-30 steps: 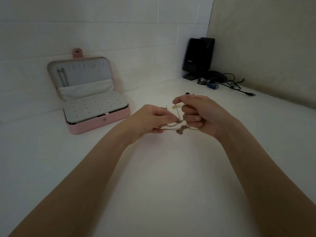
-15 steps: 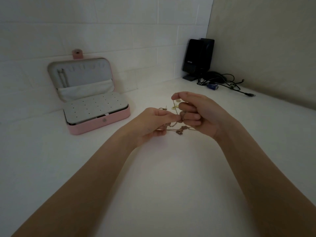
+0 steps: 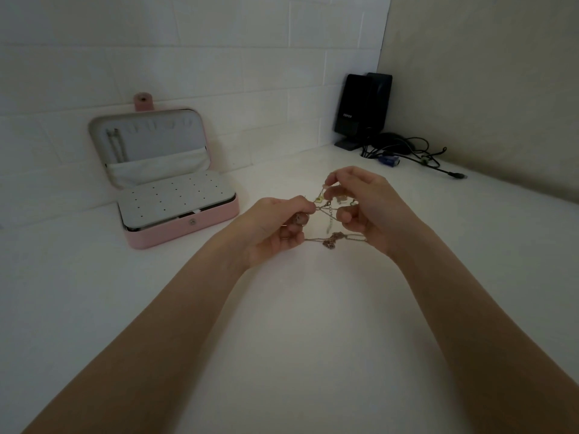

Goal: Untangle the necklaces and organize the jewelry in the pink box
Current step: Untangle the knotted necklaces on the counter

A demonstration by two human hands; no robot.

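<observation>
A tangle of thin gold necklaces [image 3: 329, 223] hangs between my two hands above the white table. My left hand [image 3: 275, 230] pinches the chains at its fingertips, and a strand runs out from under its lower fingers. My right hand [image 3: 363, 208] pinches a chain higher up with thumb and forefinger, its other fingers curled round more chain. A knotted clump with small pendants [image 3: 332, 242] hangs on the lowest strand. The pink box [image 3: 181, 228] stands open at the left, its lid leaning on the wall, a white perforated panel on top.
A black speaker [image 3: 360, 111] stands in the far right corner with a bundle of dark cables [image 3: 416, 155] trailing along the wall. A chain [image 3: 114, 145] hangs inside the box lid at its left. The white table [image 3: 297, 339] stretches toward me.
My hands have drawn a little apart, stretching the chains between them. The right hand's thumb and forefinger now lift one strand higher, and the tangle shows more spread out.
</observation>
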